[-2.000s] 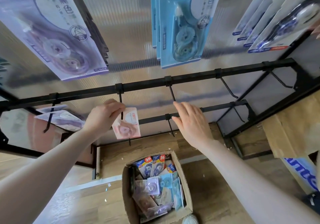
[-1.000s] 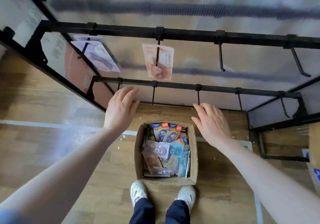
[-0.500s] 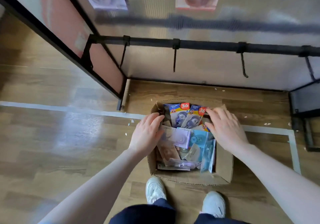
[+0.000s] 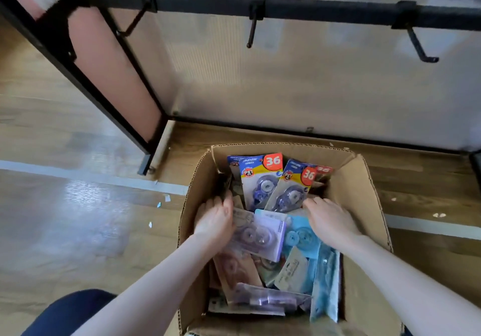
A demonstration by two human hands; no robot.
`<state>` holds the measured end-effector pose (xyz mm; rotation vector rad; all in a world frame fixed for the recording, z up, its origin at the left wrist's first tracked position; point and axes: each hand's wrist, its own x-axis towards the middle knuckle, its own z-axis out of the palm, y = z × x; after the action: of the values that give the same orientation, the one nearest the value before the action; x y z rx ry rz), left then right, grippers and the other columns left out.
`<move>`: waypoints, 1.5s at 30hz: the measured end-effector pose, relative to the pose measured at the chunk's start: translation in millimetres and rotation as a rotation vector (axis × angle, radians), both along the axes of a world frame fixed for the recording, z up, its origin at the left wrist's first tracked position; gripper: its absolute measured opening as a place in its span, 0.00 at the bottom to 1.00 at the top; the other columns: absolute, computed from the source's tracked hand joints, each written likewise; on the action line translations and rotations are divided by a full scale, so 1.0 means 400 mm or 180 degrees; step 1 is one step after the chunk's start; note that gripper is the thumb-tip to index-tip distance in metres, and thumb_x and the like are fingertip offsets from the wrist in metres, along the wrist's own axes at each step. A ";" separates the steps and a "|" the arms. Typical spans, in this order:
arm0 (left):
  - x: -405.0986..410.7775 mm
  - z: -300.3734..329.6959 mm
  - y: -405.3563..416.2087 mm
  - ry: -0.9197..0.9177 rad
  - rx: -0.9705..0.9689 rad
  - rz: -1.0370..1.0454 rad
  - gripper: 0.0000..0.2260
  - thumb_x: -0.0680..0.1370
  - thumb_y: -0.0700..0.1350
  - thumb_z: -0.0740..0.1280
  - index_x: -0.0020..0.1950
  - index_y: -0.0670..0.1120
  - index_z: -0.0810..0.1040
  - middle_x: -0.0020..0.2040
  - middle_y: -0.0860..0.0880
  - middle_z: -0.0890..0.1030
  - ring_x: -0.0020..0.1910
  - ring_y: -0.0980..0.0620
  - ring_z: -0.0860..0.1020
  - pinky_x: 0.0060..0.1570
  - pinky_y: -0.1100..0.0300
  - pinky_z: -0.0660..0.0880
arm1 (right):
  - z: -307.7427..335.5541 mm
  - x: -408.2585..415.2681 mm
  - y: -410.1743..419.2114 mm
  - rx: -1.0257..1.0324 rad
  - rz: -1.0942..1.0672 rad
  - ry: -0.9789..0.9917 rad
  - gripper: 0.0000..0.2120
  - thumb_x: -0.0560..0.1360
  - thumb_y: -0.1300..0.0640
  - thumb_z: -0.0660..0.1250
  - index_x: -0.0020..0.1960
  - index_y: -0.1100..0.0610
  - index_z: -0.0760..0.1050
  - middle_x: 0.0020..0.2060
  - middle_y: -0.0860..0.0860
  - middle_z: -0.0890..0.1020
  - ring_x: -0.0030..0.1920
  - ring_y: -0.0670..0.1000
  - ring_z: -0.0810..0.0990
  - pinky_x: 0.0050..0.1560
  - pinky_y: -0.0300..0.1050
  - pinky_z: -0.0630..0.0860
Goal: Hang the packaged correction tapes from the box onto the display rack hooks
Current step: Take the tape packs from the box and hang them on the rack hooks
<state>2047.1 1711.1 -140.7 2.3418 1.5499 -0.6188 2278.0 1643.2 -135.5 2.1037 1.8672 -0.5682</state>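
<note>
Both hands are down inside the cardboard box (image 4: pixel 361 205) on the floor, among loose packaged correction tapes (image 4: pixel 260 182). The left hand (image 4: pixel 216 221) curls its fingers against a lilac pack (image 4: pixel 260 234) (whether it truly pinches it, I cannot tell), the right hand (image 4: pixel 330 221) lies flat, fingers relaxed, on a blue pack (image 4: pixel 299 236). Three bare hooks (image 4: pixel 252 29) hang from the black rack bar (image 4: pixel 325 10) above

A: Where is the head view looking from?
B: From above, facing steeply down and forward, sitting close over the open box (image 4: pixel 356 195); rack hooks (image 4: pixel 252 31) are crossing its top.
</note>
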 end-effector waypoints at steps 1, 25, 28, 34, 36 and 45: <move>0.002 -0.007 0.011 0.0063 0.0067 -0.0019 0.32 0.78 0.52 0.60 0.76 0.44 0.49 0.67 0.42 0.68 0.64 0.42 0.68 0.62 0.53 0.64 | -0.011 0.007 0.003 -0.0075 -0.0018 0.0105 0.12 0.80 0.58 0.52 0.60 0.52 0.68 0.58 0.51 0.75 0.59 0.54 0.73 0.55 0.49 0.72; -0.029 0.075 0.097 -0.1008 -0.0140 -0.0640 0.08 0.74 0.40 0.63 0.42 0.51 0.66 0.45 0.53 0.72 0.47 0.50 0.73 0.42 0.59 0.69 | 0.060 0.035 0.048 -0.0441 -0.0583 -0.0394 0.13 0.77 0.65 0.56 0.60 0.57 0.69 0.56 0.53 0.77 0.54 0.55 0.77 0.42 0.44 0.69; -0.033 0.075 0.100 -0.1148 -0.0180 -0.0709 0.08 0.73 0.40 0.64 0.42 0.51 0.67 0.44 0.54 0.72 0.46 0.49 0.73 0.44 0.56 0.72 | 0.059 0.023 0.061 -0.0043 -0.0523 -0.0223 0.16 0.78 0.64 0.55 0.65 0.56 0.65 0.58 0.54 0.76 0.56 0.55 0.76 0.46 0.45 0.72; -0.022 0.053 0.119 -0.1459 -0.0097 -0.0701 0.06 0.74 0.43 0.67 0.49 0.48 0.79 0.48 0.52 0.77 0.51 0.53 0.73 0.50 0.61 0.71 | 0.037 -0.012 0.110 0.0789 0.0118 0.0447 0.18 0.79 0.53 0.59 0.68 0.52 0.62 0.63 0.50 0.71 0.63 0.52 0.69 0.60 0.46 0.69; -0.018 0.048 0.120 -0.1519 -0.0015 -0.0807 0.06 0.74 0.44 0.68 0.49 0.47 0.80 0.48 0.51 0.78 0.50 0.53 0.73 0.50 0.63 0.69 | 0.028 -0.031 0.121 0.0668 0.0349 0.0533 0.21 0.78 0.51 0.62 0.68 0.51 0.62 0.62 0.50 0.71 0.63 0.52 0.69 0.62 0.47 0.67; -0.023 0.064 0.118 -0.1665 -0.0099 -0.0743 0.09 0.73 0.50 0.69 0.42 0.46 0.72 0.39 0.54 0.71 0.40 0.55 0.69 0.40 0.59 0.67 | 0.036 -0.045 0.138 0.0256 0.0538 0.0695 0.23 0.73 0.53 0.69 0.65 0.44 0.66 0.55 0.50 0.72 0.58 0.53 0.70 0.59 0.48 0.66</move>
<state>2037.8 1758.2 -115.2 2.4162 1.0386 -0.0537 2260.1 1698.2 -121.1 1.9736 2.1961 -0.7177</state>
